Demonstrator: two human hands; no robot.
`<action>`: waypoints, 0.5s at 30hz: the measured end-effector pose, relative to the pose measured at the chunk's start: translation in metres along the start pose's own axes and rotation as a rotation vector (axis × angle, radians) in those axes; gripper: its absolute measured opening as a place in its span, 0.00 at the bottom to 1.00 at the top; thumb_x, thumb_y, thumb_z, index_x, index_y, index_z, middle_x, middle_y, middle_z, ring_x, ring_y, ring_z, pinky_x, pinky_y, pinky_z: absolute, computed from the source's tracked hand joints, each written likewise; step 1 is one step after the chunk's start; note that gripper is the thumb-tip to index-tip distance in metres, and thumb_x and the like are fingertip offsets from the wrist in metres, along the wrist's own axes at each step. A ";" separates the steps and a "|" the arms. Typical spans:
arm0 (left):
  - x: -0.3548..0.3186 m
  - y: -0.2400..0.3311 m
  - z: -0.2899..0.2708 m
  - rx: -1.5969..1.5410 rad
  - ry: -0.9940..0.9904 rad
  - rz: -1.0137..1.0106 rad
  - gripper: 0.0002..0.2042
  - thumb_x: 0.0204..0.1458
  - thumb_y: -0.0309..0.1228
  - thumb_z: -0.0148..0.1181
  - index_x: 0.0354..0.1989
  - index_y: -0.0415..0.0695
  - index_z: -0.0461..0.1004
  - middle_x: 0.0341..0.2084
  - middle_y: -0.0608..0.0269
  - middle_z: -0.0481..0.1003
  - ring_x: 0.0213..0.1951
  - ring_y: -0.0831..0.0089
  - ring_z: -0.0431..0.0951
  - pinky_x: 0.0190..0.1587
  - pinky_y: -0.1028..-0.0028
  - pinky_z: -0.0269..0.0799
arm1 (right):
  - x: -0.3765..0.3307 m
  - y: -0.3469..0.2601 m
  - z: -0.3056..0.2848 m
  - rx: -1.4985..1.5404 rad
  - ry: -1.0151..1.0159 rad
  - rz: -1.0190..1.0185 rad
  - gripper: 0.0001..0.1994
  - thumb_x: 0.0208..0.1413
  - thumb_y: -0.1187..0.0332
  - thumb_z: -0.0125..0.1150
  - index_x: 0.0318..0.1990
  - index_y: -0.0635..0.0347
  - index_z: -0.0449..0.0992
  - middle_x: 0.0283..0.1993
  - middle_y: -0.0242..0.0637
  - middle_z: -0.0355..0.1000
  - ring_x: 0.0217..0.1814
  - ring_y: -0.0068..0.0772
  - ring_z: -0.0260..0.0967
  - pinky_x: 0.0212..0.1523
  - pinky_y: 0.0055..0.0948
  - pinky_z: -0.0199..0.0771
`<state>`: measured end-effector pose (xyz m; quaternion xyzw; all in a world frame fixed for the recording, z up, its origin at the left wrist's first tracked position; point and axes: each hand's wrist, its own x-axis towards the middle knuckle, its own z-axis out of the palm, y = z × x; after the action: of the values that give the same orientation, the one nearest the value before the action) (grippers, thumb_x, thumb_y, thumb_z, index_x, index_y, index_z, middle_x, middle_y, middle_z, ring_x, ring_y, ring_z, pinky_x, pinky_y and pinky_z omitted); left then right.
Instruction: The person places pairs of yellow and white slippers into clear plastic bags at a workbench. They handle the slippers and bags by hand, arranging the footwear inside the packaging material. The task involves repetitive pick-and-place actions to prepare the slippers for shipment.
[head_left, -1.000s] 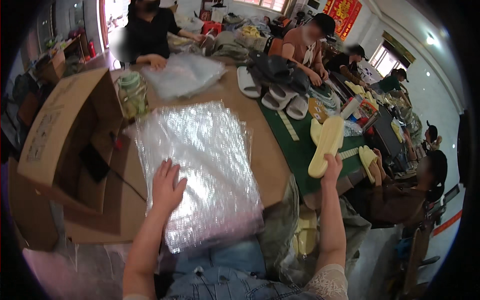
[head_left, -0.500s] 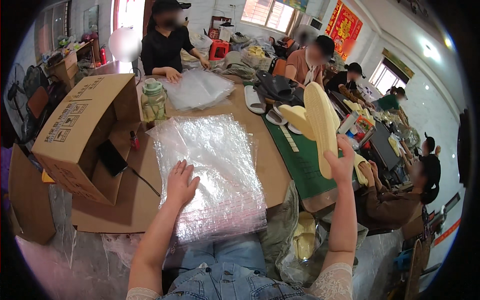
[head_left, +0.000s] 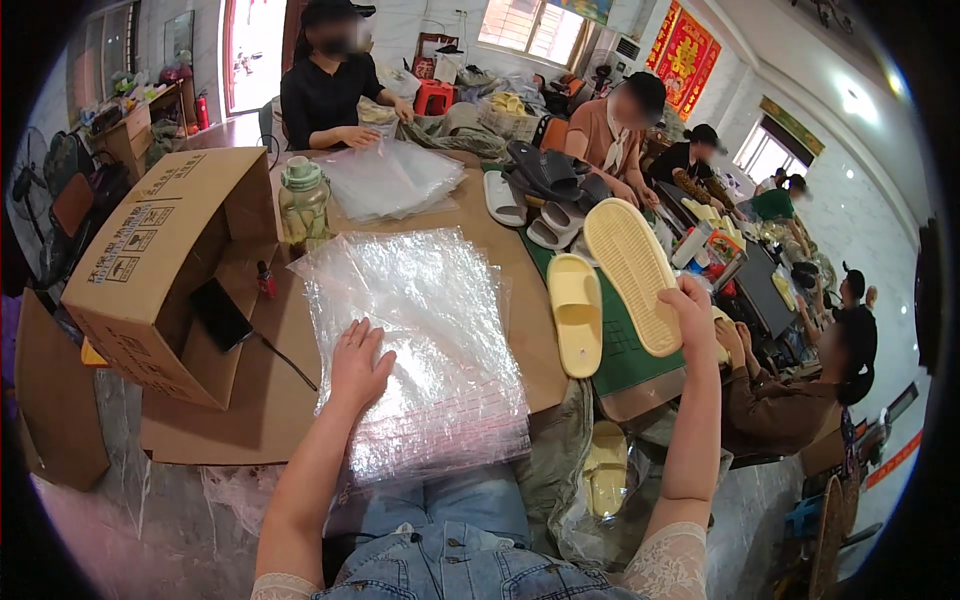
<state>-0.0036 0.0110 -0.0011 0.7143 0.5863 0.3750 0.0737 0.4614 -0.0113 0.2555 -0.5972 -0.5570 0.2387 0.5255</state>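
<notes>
My left hand (head_left: 360, 368) lies flat, fingers spread, on a stack of transparent plastic bags (head_left: 430, 310) with pinkish strips along their near edges. My right hand (head_left: 692, 312) grips one end of a pale yellow slide sandal (head_left: 630, 270), tilted so its ridged sole faces me. Left of it, a second yellow slide sandal (head_left: 575, 335) shows its top side and strap; it appears to rest where the green mat (head_left: 640, 378) meets the cardboard. Grey sandals (head_left: 553, 226) and a white-edged one (head_left: 505, 198) lie beyond.
An open cardboard box (head_left: 165, 270) lies on its side at left, with a black phone (head_left: 222, 315), a small red bottle (head_left: 265, 280) and a glass jar (head_left: 304, 205) near it. Co-workers sit across and at right. More yellow sandals (head_left: 606, 470) lie in a bag below the table's right edge.
The two yellow sandals have come apart: one now lies nearer me on the left, while the other has turned its sole toward me in my right hand. My left hand stays put.
</notes>
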 end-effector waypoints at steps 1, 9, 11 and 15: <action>0.001 0.000 0.000 0.002 0.001 0.002 0.24 0.55 0.41 0.62 0.57 0.40 0.76 0.65 0.42 0.66 0.68 0.45 0.61 0.70 0.53 0.55 | 0.001 0.004 0.001 -0.011 0.027 -0.019 0.11 0.45 0.68 0.66 0.31 0.64 0.70 0.23 0.31 0.65 0.30 0.25 0.65 0.33 0.29 0.67; 0.000 -0.001 -0.002 -0.006 0.013 -0.005 0.24 0.54 0.41 0.63 0.57 0.40 0.76 0.64 0.40 0.67 0.67 0.44 0.63 0.70 0.53 0.55 | -0.013 0.054 0.080 -0.530 -0.032 -0.549 0.14 0.45 0.65 0.66 0.36 0.62 0.72 0.38 0.44 0.70 0.39 0.52 0.70 0.41 0.43 0.73; 0.000 0.002 -0.001 0.000 0.006 0.000 0.25 0.54 0.42 0.62 0.57 0.40 0.76 0.65 0.40 0.67 0.68 0.44 0.62 0.70 0.53 0.55 | -0.032 0.070 0.104 -0.662 -0.103 -0.612 0.14 0.43 0.65 0.65 0.36 0.62 0.71 0.39 0.45 0.70 0.43 0.54 0.70 0.42 0.46 0.73; 0.001 0.001 0.000 -0.001 -0.012 0.008 0.25 0.55 0.43 0.61 0.57 0.40 0.76 0.65 0.40 0.66 0.68 0.44 0.62 0.71 0.53 0.54 | -0.081 0.113 0.142 -0.736 -0.265 -0.593 0.14 0.41 0.67 0.63 0.36 0.60 0.72 0.42 0.45 0.70 0.45 0.54 0.70 0.43 0.47 0.75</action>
<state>-0.0023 0.0114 -0.0001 0.7188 0.5829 0.3712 0.0759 0.3635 -0.0146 0.0826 -0.5235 -0.8125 -0.0599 0.2494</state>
